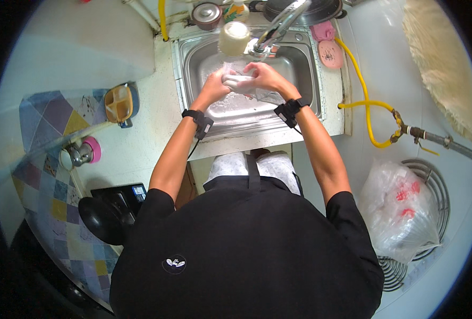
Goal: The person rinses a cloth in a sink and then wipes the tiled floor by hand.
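Over a stainless steel sink [220, 115], both hands grip one whitish object [236, 82] with clear plastic about it; its exact kind cannot be told. My left hand [213, 88] holds its left end, fingers partly hidden behind it. My right hand [268, 78] grasps the right side with thumb and fingers curled. Thin clear plastic [268, 96] hangs below the right hand. Just beyond the hands are a chrome faucet [276, 30] and a pale cylindrical container [235, 38]. Drops of water lie on the basin floor.
Behind the sink stand a lidded pot [207, 15], a patterned bottle [236, 12] and a black pan [307, 10]. A pink cloth [323, 31] and pink dish [330, 54] sit at right. A yellow hose [357, 65] runs along the right wall. A compartmented caddy [118, 104] is at left.
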A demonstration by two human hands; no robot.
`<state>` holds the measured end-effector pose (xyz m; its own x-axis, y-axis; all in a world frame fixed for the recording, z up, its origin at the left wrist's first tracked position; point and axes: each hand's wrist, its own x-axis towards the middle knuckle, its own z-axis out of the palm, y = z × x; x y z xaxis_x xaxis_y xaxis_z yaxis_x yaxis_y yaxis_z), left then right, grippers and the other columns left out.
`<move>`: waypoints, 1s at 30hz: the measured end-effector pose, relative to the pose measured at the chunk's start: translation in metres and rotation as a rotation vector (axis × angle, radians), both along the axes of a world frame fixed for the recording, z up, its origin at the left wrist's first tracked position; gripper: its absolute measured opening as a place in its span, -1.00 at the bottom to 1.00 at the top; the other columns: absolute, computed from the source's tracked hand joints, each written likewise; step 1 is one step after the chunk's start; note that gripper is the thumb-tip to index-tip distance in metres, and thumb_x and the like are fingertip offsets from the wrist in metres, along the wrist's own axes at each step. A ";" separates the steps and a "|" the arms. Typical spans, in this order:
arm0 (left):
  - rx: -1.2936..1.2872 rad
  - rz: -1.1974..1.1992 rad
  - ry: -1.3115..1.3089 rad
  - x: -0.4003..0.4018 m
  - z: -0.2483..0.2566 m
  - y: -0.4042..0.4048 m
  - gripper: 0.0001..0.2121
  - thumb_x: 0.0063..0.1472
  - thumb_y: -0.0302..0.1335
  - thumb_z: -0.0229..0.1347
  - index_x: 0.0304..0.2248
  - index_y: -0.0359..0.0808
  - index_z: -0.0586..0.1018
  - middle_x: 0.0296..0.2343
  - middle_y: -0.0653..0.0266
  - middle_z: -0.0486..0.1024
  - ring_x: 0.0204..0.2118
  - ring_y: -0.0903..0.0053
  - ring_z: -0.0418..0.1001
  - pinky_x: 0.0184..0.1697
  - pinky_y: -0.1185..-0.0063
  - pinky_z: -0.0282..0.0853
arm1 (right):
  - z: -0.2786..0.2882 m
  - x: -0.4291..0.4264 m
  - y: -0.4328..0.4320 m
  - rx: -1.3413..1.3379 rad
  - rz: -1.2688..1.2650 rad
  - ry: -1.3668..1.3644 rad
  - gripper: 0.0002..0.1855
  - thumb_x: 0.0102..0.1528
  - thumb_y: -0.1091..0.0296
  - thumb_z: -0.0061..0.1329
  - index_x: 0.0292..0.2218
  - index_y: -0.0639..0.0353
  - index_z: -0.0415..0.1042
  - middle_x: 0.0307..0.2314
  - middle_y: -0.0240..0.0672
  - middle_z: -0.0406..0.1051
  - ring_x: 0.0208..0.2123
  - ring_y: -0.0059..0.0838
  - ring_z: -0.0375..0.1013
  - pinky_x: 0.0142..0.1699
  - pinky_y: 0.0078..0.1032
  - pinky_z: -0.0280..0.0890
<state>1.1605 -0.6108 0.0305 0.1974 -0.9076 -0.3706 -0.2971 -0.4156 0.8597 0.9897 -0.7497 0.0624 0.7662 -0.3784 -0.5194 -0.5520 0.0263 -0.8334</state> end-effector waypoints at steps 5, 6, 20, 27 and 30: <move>0.001 -0.167 -0.062 0.009 0.012 -0.022 -0.36 -0.13 -0.63 0.24 0.02 -0.35 0.32 -0.21 0.18 0.48 -0.20 0.53 0.45 -0.13 0.59 0.36 | -0.015 0.009 0.015 -0.337 0.272 0.029 -0.53 -0.08 0.08 0.08 -0.17 0.17 0.44 -0.34 -0.05 0.48 -0.29 -0.08 0.48 -0.18 -0.27 0.35; 0.061 -0.137 0.116 0.010 0.025 -0.025 -0.30 -0.13 -0.64 0.24 0.08 -0.36 0.26 -0.16 0.17 0.45 -0.15 0.53 0.43 -0.10 0.59 0.35 | -0.019 0.005 0.017 -0.217 0.215 -0.070 -0.62 -0.03 0.16 0.01 -0.20 0.17 0.46 -0.38 -0.12 0.50 -0.34 -0.18 0.49 -0.21 -0.32 0.35; 0.439 0.238 0.648 0.039 0.020 -0.045 -0.58 0.01 -0.63 0.11 -0.07 -0.50 0.41 -0.20 0.18 0.49 -0.16 0.49 0.46 -0.05 0.58 0.34 | -0.073 0.008 0.048 0.852 -0.478 -0.278 -0.79 0.12 0.23 -0.08 -0.27 0.17 0.37 -0.61 -0.60 0.17 -0.64 -0.75 0.13 -0.56 -0.69 0.08; 0.210 0.612 0.939 -0.001 0.003 -0.042 -0.58 0.20 -0.46 -0.09 0.02 -0.50 0.31 -0.15 0.11 0.45 -0.09 0.41 0.43 0.03 0.50 0.31 | -0.040 0.031 0.044 0.695 -0.634 -0.587 -0.64 0.11 0.18 0.03 -0.12 0.19 0.36 -0.25 -0.48 0.37 -0.21 -0.73 0.30 -0.09 -0.67 0.21; 0.088 0.604 1.392 0.008 -0.007 -0.019 -0.56 0.28 -0.28 -0.21 -0.04 -0.51 0.35 -0.15 0.08 0.46 -0.09 0.40 0.42 0.00 0.49 0.32 | -0.041 0.036 0.050 0.690 -0.656 -0.519 -0.68 0.05 0.46 0.07 -0.14 0.23 0.36 -0.27 -0.40 0.40 -0.22 -0.65 0.37 -0.10 -0.62 0.28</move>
